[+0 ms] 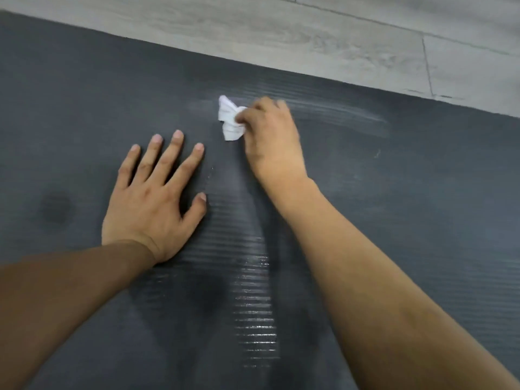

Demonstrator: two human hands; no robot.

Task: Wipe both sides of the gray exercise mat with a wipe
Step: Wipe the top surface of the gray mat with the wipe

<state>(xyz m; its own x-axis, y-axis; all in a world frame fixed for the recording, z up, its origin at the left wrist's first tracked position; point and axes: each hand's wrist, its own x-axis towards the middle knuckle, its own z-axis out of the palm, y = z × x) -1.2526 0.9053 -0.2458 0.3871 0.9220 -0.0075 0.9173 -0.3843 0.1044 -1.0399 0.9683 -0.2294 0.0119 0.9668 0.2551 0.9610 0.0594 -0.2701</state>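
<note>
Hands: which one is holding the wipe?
The right hand grips the crumpled white wipe; the left hand lies flat on the mat, fingers spread, holding nothing.

You see a floor [309,32] of pale gray planks with wood grain, along the top of the view. Thin dark seams run between the planks: a long one slants down to the right, and a short one crosses near the right side.

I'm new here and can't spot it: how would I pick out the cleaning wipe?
Find the dark gray ribbed exercise mat on the pale wood-look floor. Near its far edge, the right hand pinches a small crumpled white wipe, the only white thing there.
</note>
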